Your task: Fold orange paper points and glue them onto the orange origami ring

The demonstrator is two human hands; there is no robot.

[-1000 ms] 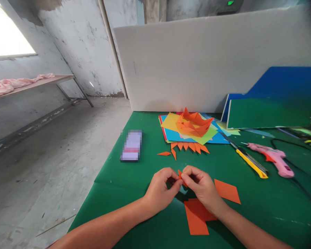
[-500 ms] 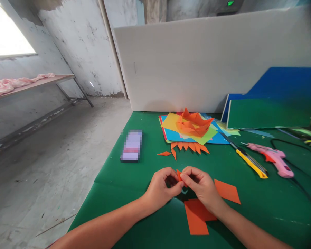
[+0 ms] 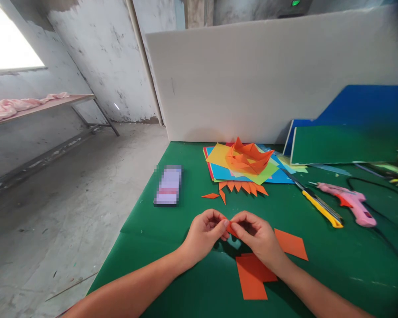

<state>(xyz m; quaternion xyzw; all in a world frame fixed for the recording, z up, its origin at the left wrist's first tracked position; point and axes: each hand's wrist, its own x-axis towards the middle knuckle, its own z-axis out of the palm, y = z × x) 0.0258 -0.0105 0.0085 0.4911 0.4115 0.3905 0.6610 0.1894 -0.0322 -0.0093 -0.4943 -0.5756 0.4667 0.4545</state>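
Observation:
Between my fingertips is a small folded piece of orange paper (image 3: pixel 231 229), mostly covered by the fingers. My left hand (image 3: pixel 205 232) pinches its left end. The other end sits between thumb and fingers of my right hand (image 3: pixel 256 236). Orange paper squares (image 3: pixel 252 278) lie overlapping below my right hand, and one more orange square (image 3: pixel 292 244) lies beside its wrist. Beyond the hands, a row of folded orange paper points (image 3: pixel 243 187) rests on the green table, with a separate orange diamond-shaped piece (image 3: pixel 210 195) to its left.
A pointed orange paper ring (image 3: pixel 250 159) sits on stacked coloured paper (image 3: pixel 215 170). To the right lie a yellow utility knife (image 3: pixel 321 210) and a pink glue gun (image 3: pixel 348 201) with a black cord. A blurred-out phone (image 3: pixel 168 186) lies left. A white foam board (image 3: pixel 235 84) stands behind.
My left hand has shifted its pinch up to the paper's upper left end. The paper piece has turned and shows less between the fingers. Things on the table have stayed put.

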